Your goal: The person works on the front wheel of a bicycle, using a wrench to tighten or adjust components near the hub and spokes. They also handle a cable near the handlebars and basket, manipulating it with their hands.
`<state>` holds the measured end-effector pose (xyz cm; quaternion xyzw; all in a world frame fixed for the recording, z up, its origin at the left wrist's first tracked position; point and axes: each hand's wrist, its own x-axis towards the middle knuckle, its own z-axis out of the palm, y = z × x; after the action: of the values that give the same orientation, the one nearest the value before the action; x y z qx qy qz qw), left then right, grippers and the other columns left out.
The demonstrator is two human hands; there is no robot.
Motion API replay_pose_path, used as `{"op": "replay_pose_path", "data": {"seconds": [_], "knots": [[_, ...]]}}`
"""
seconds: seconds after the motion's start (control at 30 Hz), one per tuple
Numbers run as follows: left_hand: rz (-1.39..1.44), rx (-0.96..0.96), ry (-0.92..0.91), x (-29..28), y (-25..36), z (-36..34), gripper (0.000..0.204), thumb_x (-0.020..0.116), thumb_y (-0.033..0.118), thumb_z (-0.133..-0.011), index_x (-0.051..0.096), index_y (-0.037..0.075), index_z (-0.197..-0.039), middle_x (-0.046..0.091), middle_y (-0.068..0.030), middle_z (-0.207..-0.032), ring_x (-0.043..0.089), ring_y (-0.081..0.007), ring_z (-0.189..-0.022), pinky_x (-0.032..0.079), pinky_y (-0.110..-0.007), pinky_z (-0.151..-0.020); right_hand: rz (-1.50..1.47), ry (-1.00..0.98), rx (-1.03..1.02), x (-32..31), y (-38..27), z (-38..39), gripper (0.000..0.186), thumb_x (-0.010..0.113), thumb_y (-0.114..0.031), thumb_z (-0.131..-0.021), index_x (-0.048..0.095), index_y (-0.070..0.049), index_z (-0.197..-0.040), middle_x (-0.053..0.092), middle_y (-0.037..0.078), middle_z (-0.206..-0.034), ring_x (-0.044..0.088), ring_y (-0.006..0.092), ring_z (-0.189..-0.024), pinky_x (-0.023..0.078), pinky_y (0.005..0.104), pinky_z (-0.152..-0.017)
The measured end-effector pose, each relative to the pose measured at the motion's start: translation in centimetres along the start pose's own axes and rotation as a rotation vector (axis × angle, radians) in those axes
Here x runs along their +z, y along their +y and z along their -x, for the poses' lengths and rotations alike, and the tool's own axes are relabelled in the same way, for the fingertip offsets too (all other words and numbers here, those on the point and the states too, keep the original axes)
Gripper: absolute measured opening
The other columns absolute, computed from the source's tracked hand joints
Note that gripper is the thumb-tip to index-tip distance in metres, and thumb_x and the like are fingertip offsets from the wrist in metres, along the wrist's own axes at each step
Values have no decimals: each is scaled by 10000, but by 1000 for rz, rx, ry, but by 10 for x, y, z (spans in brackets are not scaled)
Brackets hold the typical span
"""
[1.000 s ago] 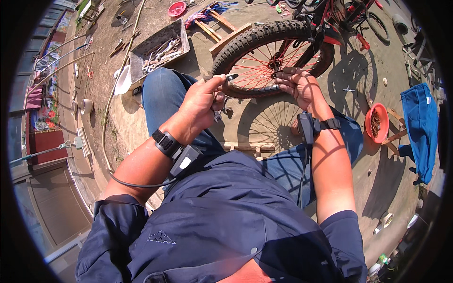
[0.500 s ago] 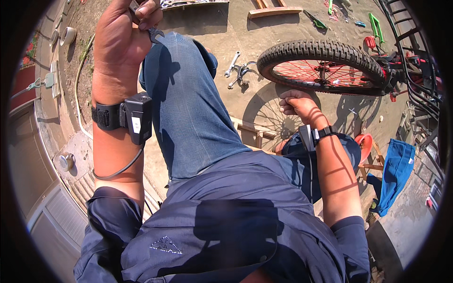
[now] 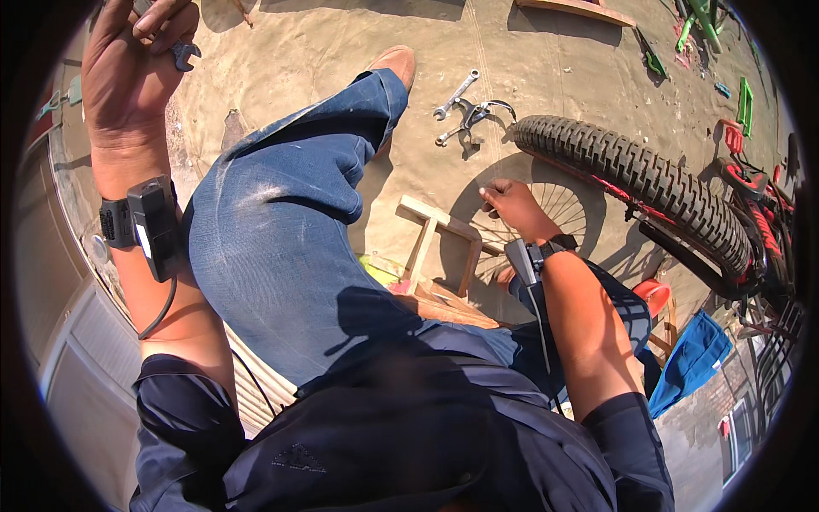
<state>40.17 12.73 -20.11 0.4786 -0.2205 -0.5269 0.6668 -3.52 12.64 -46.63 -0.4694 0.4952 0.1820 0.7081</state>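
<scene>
Raised at the upper left, my left hand point(image 3: 136, 72) is closed around a wrench point(image 3: 185, 56); only its open-ended jaw sticks out below the fingers. My right hand point(image 3: 515, 207) hangs over the wheel's shadow, just left of the bicycle wheel point(image 3: 640, 175) and apart from it. Its fingers are curled together, and anything between them is hidden. The wheel has a knobbly black tyre and a red rim. On the ground beyond my right hand lies a second wrench point(image 3: 456, 94), beside a silver and black bicycle brake arm point(image 3: 478, 119).
A low wooden frame point(image 3: 422, 224) stands between my legs. To the right are the bicycle's red and black frame point(image 3: 763, 213), an orange-red bowl point(image 3: 653, 296) and a blue cloth point(image 3: 695, 363). Green-handled tools point(image 3: 746, 107) and a wooden piece point(image 3: 584, 10) lie farther off.
My view has shifted and my left knee has swung left. The left hand has moved left with the wrench. The wheel now appears turned at a steeper slant, with my right hand lower in view.
</scene>
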Motion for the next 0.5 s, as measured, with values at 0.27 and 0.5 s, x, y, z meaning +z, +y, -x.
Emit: {"op": "replay_pose_path", "data": {"seconds": [0.27, 0.5], "knots": [[86, -133, 54, -67, -10, 19, 219, 441, 119, -1019, 450, -75, -1122, 474, -80, -982, 396, -35, -597, 325, -194, -526, -221, 310, 155, 56, -6, -86, 239, 634, -224, -926, 670, -49, -1084, 626, 30, -713, 546, 85, -558, 414, 257, -482], [65, -149, 248, -92, -3, 33, 200, 447, 133, -1023, 449, -61, -1073, 465, -64, -965, 379, -31, -547, 311, -187, -486, -483, 375, 428, 73, -2, -143, 203, 641, -255, -884, 687, -69, -818, 609, 49, -603, 473, 145, -401, 344, 321, -373]]}}
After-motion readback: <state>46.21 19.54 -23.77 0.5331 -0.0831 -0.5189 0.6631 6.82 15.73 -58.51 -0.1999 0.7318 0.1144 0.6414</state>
